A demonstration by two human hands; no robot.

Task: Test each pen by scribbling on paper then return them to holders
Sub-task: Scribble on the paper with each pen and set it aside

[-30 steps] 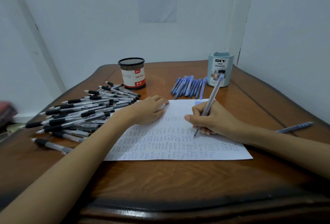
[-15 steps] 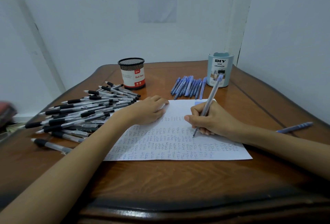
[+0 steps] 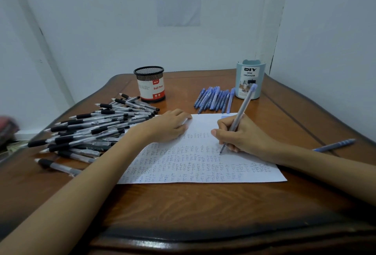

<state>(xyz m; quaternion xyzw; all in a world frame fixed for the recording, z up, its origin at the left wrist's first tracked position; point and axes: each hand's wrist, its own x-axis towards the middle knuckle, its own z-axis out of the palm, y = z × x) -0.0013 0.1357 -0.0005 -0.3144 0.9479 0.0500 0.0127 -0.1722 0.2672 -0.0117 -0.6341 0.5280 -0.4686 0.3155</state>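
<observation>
Table: paper at centre, mostly covered in marks, bare strip at far edge. Black pens heaped left; blue pens in row beside blue holder. Left hand, fingers loosely bent, empty, rests on paper's far-left part: press flat so sheet won't slide. Right hand pinches blue pen, tip on paper: short light strokes in blank spot, check ink shows.

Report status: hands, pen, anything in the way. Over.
Right hand grips blue pen, tip on paper. Left hand rests on paper, holding nothing. Blue holder stands beyond, nothing blocking it.
</observation>
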